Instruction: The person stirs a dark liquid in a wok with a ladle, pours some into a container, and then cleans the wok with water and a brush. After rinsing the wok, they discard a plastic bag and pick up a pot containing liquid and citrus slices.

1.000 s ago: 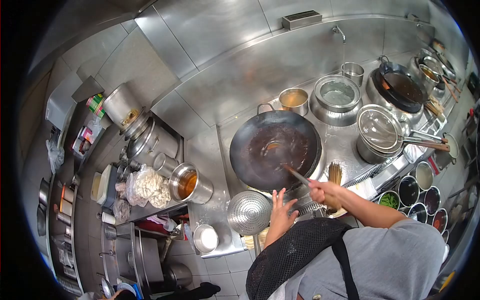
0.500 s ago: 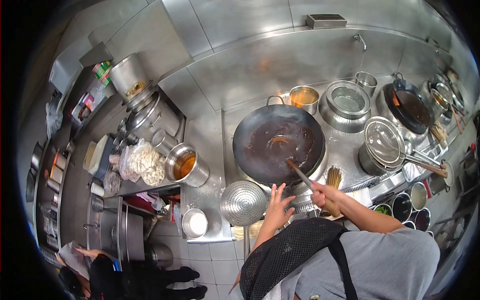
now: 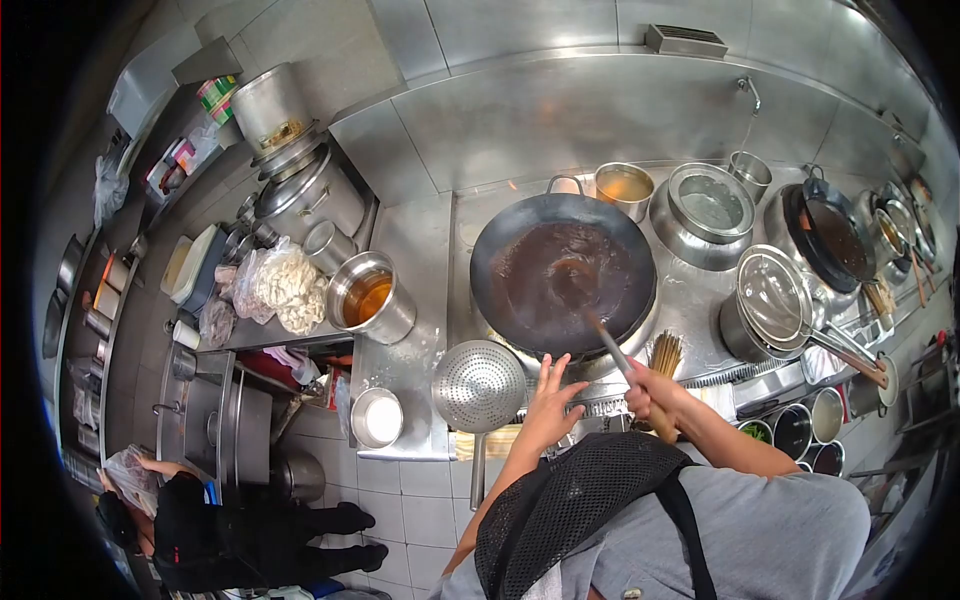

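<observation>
A large black wok (image 3: 490, 300) sits on the stove, holding dark brown liquid (image 3: 530, 255) with a ripple near its middle. My right hand (image 3: 652, 392) is closed round the wooden handle of a long-handled ladle (image 3: 612, 348), whose shaft slants down into the liquid. The ladle's bowl is under the surface and barely shows. Just in front of the wok's near rim, my left hand (image 3: 550, 408) is open with fingers spread, holding nothing. Left of it lies a perforated skimmer (image 3: 479, 388), its handle pointing toward me. A bamboo brush (image 3: 665, 355) stands by my right hand.
Behind the wok are a pot of amber liquid (image 3: 625, 190) and a water pot (image 3: 710, 200). Sieves (image 3: 772, 295) rest on a pot at right, near a second wok (image 3: 835, 240). A steel container (image 3: 372, 298) stands left. At lower left, a person (image 3: 230, 530) handles a plastic bag.
The ladle's bowl has sunk from partial view into the liquid, which now swirls more. My left hand stays spread near the rim. The camera view has shifted slightly.
</observation>
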A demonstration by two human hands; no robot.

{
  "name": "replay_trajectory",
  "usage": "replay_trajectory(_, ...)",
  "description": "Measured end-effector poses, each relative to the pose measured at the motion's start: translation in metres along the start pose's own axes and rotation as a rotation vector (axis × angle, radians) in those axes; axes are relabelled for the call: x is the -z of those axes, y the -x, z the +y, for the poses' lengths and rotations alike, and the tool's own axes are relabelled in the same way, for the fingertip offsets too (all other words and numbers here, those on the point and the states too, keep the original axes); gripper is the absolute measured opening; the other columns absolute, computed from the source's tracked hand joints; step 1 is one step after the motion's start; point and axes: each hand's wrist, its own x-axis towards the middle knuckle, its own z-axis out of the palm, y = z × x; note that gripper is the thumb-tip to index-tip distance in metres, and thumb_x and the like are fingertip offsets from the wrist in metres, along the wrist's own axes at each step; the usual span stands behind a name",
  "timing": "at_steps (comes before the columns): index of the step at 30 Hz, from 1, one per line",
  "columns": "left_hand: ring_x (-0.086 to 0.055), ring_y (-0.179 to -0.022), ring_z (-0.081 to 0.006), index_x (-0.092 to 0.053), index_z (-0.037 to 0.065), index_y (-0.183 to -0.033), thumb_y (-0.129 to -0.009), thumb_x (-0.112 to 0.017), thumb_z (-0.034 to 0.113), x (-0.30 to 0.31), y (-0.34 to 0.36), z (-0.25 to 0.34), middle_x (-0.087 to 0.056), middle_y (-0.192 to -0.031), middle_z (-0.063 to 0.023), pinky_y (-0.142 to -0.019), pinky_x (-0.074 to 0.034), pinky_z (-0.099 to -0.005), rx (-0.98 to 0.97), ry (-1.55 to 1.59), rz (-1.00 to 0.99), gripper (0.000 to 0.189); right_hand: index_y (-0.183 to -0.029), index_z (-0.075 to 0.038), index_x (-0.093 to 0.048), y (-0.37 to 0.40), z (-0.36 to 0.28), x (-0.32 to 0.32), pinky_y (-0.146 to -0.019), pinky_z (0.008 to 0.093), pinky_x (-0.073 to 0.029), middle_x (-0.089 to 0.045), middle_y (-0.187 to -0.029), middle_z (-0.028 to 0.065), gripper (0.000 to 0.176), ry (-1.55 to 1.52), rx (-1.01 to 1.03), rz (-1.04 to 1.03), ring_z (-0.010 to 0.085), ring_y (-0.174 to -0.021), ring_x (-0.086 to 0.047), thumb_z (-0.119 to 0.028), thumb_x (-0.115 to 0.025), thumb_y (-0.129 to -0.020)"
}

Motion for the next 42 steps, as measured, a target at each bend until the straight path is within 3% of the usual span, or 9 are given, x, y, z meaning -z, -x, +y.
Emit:
replay_trajectory(3,-0.01,-0.154,-0.0434,-0.071,0.015,-0.122,-0.08,-0.078,0.017,0.0,0.001,-0.003,-0.025,-0.164,-0.0127,-0.117,-0.034,-0.0524,0.006,0.014,-0.027,0.043,-0.159,-0.041,-0.021,-0.038,-0.04,0.022,-0.044,0.0272,-0.039,-0.044,-0.069,-0.0025,0.065,-0.202,-0.123,-0.19,0.0084,-0.051,-0.041,-0.022,-0.051,-0.105)
replay_trajectory(9,-0.011,-0.153,-0.0434,-0.071,0.014,-0.121,-0.082,-0.078,0.017,0.0,0.001,-0.003,-0.026,-0.164,-0.0123,-0.117,-0.034,-0.0523,-0.02,-0.013,-0.014,0.04,-0.162,-0.028,-0.016,-0.086,-0.015,0.072,-0.06,0.0364,-0.053,-0.061,-0.079,0.0074,0.071,1.607,0.889,0.614,0.0191,-0.06,-0.058,-0.02,-0.054,-0.102)
replay_trajectory(19,-0.01,-0.154,-0.0432,-0.071,0.015,-0.123,-0.081,-0.078,0.017,0.004,0.002,-0.004,-0.022,-0.166,-0.0107,-0.117,-0.033,-0.0531,-0.015,-0.014,-0.045,0.043,-0.159,-0.035,-0.023,-0.041,-0.023,0.027,-0.045,0.0252,-0.034,-0.04,-0.07,-0.0035,0.064,-0.122,-0.036,-0.147,0.0058,-0.053,-0.035,-0.022,-0.053,-0.105)
replay_trajectory(23,-0.01,-0.154,-0.0404,-0.071,0.015,-0.123,-0.081,-0.078,0.017,0.005,0.003,-0.006,-0.022,-0.166,-0.0093,-0.116,-0.036,-0.0526,-0.02,-0.033,-0.038,0.043,-0.16,-0.025,-0.028,-0.076,-0.023,0.035,-0.069,0.041,-0.054,-0.068,-0.09,0.0213,0.065,1.509,0.842,0.45,0.0296,-0.072,-0.066,-0.022,-0.056,-0.101)
replay_trajectory(31,-0.007,-0.156,-0.0372,-0.071,0.015,-0.124,-0.083,-0.078,0.018,0.012,0.005,-0.007,-0.02,-0.168,-0.006,-0.117,-0.035,-0.052,-0.009,0.001,-0.07,0.042,-0.158,-0.011,-0.029,-0.016,-0.036,0.022,-0.085,0.0455,-0.053,-0.066,-0.106,0.0332,0.068,1.338,0.685,0.674,0.0416,-0.09,-0.07,-0.015,-0.055,-0.096)
replay_trajectory(34,-0.006,-0.156,-0.0371,-0.07,0.014,-0.124,-0.083,-0.077,0.018,0.013,0.007,-0.008,-0.019,-0.168,-0.0064,-0.118,-0.033,-0.0522,0.002,0.02,-0.079,0.042,-0.157,-0.01,-0.029,-0.058,0.004,0.1,-0.084,0.0445,-0.057,-0.064,-0.122,0.031,0.066,1.526,1.257,0.619,0.0412,-0.088,-0.07,-0.015,-0.054,-0.097)
replay_trajectory(35,-0.006,-0.156,-0.0374,-0.07,0.014,-0.124,-0.083,-0.077,0.018,0.013,0.006,-0.01,-0.019,-0.167,-0.0066,-0.119,-0.032,-0.0522,-0.01,0.025,-0.08,0.042,-0.159,-0.013,-0.027,-0.037,0.017,0.071,-0.061,0.0392,-0.059,-0.069,-0.103,0.0224,0.065,1.131,0.66,0.573,0.0316,-0.072,-0.068,-0.015,-0.053,-0.1)
replay_trajectory(40,-0.007,-0.155,-0.0389,-0.07,0.014,-0.123,-0.083,-0.077,0.017,0.01,0.007,-0.013,-0.02,-0.167,-0.0076,-0.12,-0.03,-0.0527,-0.033,0.041,-0.061,0.041,-0.138,-0.015,-0.04,-0.019,0.007,0.021,-0.04,0.0234,-0.038,-0.042,-0.066,-0.0017,0.036,-0.406,-0.068,-0.053,0.0062,-0.049,-0.042,-0.014,-0.052,-0.104)
replay_trajectory(42,-0.006,-0.155,-0.039,-0.07,0.013,-0.123,-0.083,-0.077,0.016,0.011,0.007,-0.012,-0.021,-0.167,-0.0074,-0.119,-0.031,-0.0526,-0.043,0.035,-0.052,0.041,-0.131,-0.015,-0.042,-0.018,-0.01,0.014,-0.04,0.0225,-0.038,-0.042,-0.067,-0.0024,0.029,-0.316,-0.034,-0.066,0.0052,-0.049,-0.042,-0.014,-0.052,-0.104)
